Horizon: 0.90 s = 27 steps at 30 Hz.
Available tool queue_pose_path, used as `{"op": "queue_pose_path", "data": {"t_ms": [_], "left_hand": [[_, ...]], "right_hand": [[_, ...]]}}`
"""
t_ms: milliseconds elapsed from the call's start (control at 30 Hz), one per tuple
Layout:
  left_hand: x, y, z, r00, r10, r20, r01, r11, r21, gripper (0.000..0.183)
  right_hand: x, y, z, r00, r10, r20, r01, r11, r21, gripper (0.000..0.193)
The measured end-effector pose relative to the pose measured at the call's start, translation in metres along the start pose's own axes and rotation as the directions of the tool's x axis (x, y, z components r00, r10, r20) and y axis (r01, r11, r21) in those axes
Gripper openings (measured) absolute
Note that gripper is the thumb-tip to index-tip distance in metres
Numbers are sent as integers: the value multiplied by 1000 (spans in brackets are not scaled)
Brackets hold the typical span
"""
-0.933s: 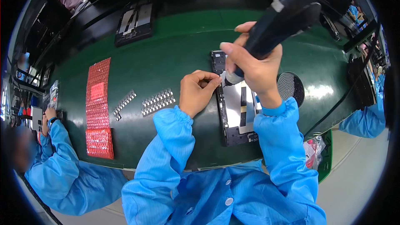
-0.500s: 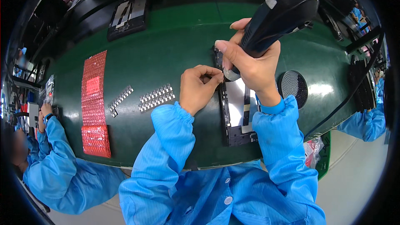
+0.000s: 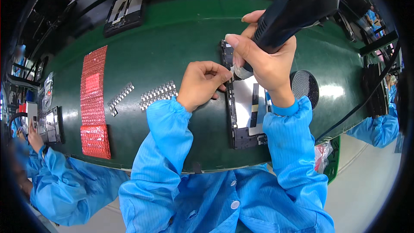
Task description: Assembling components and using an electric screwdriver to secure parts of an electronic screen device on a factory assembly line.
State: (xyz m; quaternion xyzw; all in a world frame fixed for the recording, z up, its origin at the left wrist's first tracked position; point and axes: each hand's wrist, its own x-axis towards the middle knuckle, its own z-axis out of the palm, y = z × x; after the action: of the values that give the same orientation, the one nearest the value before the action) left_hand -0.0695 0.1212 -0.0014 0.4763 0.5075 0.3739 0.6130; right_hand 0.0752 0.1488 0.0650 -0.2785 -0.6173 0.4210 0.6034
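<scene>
My right hand is wrapped round a black electric screwdriver, which slants down to the left. Its pale, translucent nose points at the upper left side of an opened flat device with a black frame and silvery panels. At that same edge, my left hand is closed in a pinch, thumb and forefinger together beside the screwdriver's nose. Whatever sits between those fingertips is too small or hidden to make out. The right forearm and hand cover part of the device's right side.
Left of my hands lie two groups of small silver-and-black parts and red bubble wrap. A round black dish of tiny pieces stands right, near a cable. Another device lies far left. A co-worker's hand is at the left edge.
The whole view has shifted slightly. My left hand stays pinched at the device's edge and the screwdriver remains beside it. The co-worker's arm has moved, and a device beside it now shows.
</scene>
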Motion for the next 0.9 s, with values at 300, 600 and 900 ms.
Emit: {"op": "queue_pose_path", "data": {"t_ms": [300, 600, 900], "left_hand": [[4, -1, 5, 991, 25, -130, -24, 1000, 3, 13], [8, 0, 4, 993, -24, -119, 25, 1000, 1, 12], [9, -3, 4, 994, -15, -108, 14, 1000, -9, 8]], "right_hand": [[1, 8, 6, 999, -47, 8, 48, 999, -21, 32], [-2, 9, 9, 1000, -10, -20, 10, 1000, 4, 31], [-3, 12, 10, 999, -39, 12, 39, 999, -22, 31]]}}
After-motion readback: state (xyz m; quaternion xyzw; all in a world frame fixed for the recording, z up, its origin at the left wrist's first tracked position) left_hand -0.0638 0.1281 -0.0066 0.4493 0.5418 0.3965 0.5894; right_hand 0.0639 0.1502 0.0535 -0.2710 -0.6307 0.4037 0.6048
